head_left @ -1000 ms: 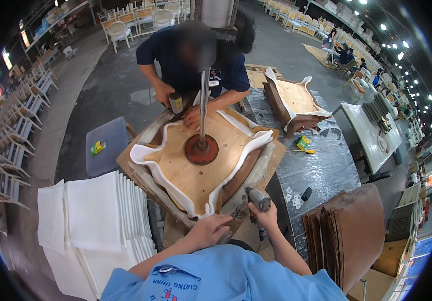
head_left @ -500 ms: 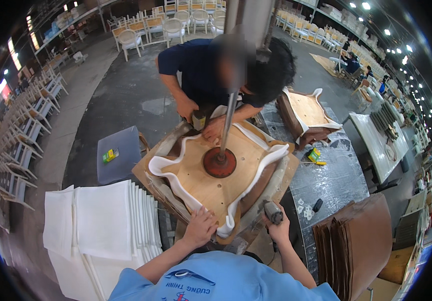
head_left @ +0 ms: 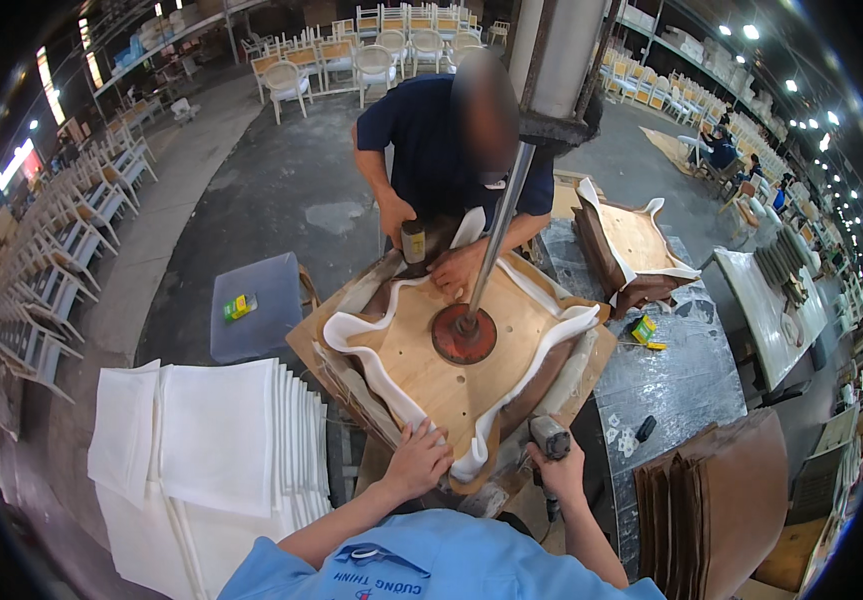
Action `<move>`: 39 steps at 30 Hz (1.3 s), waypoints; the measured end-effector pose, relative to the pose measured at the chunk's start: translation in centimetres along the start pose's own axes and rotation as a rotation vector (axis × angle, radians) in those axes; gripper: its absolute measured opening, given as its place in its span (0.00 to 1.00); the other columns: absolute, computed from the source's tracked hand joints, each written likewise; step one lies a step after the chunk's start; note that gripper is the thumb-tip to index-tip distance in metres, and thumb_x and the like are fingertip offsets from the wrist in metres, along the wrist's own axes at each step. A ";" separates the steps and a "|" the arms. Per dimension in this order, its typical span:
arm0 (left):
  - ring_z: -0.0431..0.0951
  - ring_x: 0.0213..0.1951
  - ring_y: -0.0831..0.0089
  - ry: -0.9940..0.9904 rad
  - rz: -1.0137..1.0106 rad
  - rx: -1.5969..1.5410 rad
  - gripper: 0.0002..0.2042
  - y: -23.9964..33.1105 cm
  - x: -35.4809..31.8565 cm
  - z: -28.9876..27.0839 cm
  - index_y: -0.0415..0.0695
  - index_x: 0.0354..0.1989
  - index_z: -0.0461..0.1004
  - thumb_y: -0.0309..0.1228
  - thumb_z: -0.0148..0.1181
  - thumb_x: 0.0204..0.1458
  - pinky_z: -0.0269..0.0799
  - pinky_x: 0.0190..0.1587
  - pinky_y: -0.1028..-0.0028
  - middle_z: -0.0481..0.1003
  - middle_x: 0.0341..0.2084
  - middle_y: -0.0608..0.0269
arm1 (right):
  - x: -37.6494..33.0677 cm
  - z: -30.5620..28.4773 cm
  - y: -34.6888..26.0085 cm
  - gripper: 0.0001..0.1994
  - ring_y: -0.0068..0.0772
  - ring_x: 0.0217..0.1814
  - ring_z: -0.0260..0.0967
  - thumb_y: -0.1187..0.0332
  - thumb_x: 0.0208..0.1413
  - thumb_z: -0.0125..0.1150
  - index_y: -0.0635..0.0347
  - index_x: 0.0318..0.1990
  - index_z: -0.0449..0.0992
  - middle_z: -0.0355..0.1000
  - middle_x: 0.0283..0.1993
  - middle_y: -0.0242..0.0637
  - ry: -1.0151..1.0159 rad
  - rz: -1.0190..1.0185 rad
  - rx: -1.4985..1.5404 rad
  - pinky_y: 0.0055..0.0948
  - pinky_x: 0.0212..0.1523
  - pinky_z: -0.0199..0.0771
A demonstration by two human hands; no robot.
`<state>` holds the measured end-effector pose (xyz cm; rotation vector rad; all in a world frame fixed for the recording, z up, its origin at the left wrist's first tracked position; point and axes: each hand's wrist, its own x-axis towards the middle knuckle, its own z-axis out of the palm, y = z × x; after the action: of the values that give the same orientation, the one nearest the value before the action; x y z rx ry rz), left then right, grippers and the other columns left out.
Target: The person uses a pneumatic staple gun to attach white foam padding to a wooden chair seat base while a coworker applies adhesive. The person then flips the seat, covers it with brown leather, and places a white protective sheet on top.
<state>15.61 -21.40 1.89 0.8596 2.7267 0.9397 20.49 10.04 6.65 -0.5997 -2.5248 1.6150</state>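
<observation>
A wooden seat panel (head_left: 401,375) with wavy white foam edging (head_left: 351,347) and brown covering lies upside down on a board (head_left: 606,345). A red round press foot (head_left: 464,333) on a metal rod bears on its middle. My left hand (head_left: 419,462) rests on the panel's near-left edge, fingers spread over the foam. My right hand (head_left: 559,467) is wrapped round a staple gun (head_left: 551,438), held beside the near corner, apart from the panel. Across from me a co-worker (head_left: 441,140) holds another staple gun (head_left: 412,241) at the far edge, the other hand flat on the wood.
White foam sheets (head_left: 216,425) are stacked at my left, brown cover pieces (head_left: 726,490) at my right. A plastic-topped table (head_left: 666,385) bears another padded seat (head_left: 633,235) and a small green-yellow box (head_left: 641,328). A translucent bin (head_left: 259,305) stands at left, chairs (head_left: 374,62) behind.
The whole view has shifted, so the scene sits further right. The co-worker's head has lifted away from the panel. My hands keep nearly the same places at the panel.
</observation>
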 end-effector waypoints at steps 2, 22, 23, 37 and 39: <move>0.62 0.80 0.35 -0.005 -0.011 0.018 0.16 -0.1 -0.1 -0.1 0.49 0.56 0.85 0.43 0.60 0.71 0.49 0.80 0.29 0.74 0.73 0.51 | 0.0 0.3 -0.8 0.34 0.38 0.63 0.85 0.69 0.58 0.82 0.60 0.73 0.78 0.87 0.60 0.46 -0.020 -0.013 -0.014 0.37 0.66 0.81; 0.60 0.82 0.39 -0.003 -0.047 -0.018 0.16 0.2 0.1 0.6 0.50 0.55 0.86 0.45 0.60 0.72 0.44 0.82 0.31 0.74 0.72 0.57 | 0.5 -0.4 -1.5 0.35 0.43 0.63 0.86 0.71 0.56 0.83 0.59 0.72 0.78 0.86 0.60 0.48 -0.028 -0.132 -0.150 0.39 0.65 0.82; 0.60 0.82 0.39 -0.005 -0.047 -0.016 0.16 0.2 0.1 0.6 0.50 0.55 0.86 0.45 0.60 0.72 0.44 0.82 0.31 0.74 0.72 0.57 | 0.6 -0.4 -1.6 0.35 0.41 0.61 0.86 0.71 0.56 0.83 0.59 0.73 0.78 0.86 0.59 0.47 -0.047 -0.069 -0.111 0.39 0.63 0.83; 0.62 0.80 0.38 0.039 -0.019 -0.019 0.14 0.2 0.0 0.2 0.50 0.53 0.86 0.44 0.63 0.70 0.47 0.80 0.30 0.75 0.69 0.58 | 1.4 -0.2 0.2 0.35 0.45 0.64 0.85 0.70 0.55 0.83 0.58 0.72 0.77 0.86 0.61 0.49 -0.083 0.009 -0.088 0.41 0.65 0.83; 0.63 0.80 0.40 0.041 -0.027 -0.010 0.14 0.2 -0.1 0.2 0.49 0.51 0.86 0.44 0.61 0.70 0.47 0.81 0.32 0.76 0.69 0.57 | 1.4 -0.2 0.0 0.35 0.45 0.64 0.85 0.70 0.55 0.83 0.58 0.72 0.78 0.86 0.61 0.49 -0.095 0.023 -0.089 0.41 0.65 0.83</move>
<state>15.83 -21.15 1.86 0.8091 2.7581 0.9753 19.22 10.70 6.56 -0.5762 -2.6799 1.5818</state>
